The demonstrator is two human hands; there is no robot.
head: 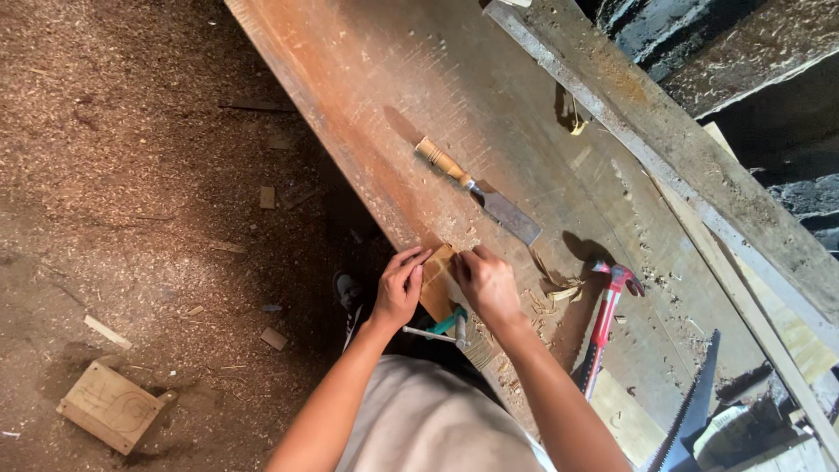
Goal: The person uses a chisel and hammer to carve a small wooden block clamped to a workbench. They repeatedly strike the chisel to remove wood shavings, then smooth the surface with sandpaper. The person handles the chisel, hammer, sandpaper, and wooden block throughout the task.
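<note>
At the near edge of the counter (367, 79), the left hand (400, 288) and right hand (486, 281) both grip a small wooden block (436, 281) between them; a chisel (479, 190) lies beyond, a red hammer (605, 319) to the right.

We see a small flat wooden block (437, 281), tan, lying at the bench's (384, 79) near-left edge.

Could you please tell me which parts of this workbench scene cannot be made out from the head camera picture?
- Small flat wooden block: mostly covered by the left hand and right hand; its face is hidden.
- Teal-handled tool: its working end is hidden under the right wrist.
- Toothed hand saw: handle cut off by the bottom edge.
- Red-handled claw hammer: lower grip lost in shadow.
</note>
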